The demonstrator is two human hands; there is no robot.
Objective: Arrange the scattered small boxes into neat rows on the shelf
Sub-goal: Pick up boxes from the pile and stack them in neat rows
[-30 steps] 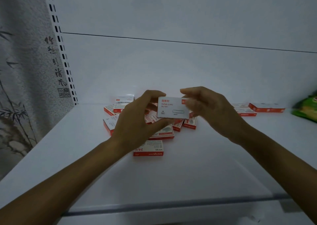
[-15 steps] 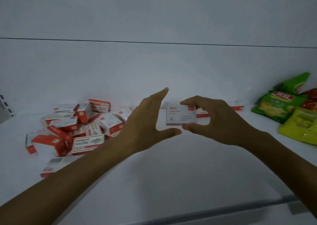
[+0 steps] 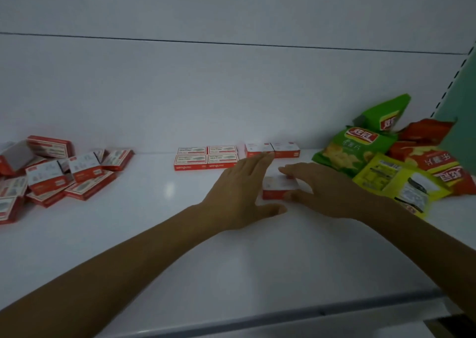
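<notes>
dim white metal shelf [image 3: 180, 255], white back panel [image 3: 231, 93] with a horizontal seam [image 3: 231, 43], perforated upright [image 3: 449, 85] far right, teal wall [image 3: 465, 105] beside it.

right hand [image 3: 325, 188] gripping small box [image 3: 278, 186] on shelf [image 3: 154, 239], left hand [image 3: 238, 192] outstretched alongside

A shop: display shelf [image 3: 180, 247] stocked with crisp bags [image 3: 346, 154] and small boxes [image 3: 192, 158].
</notes>
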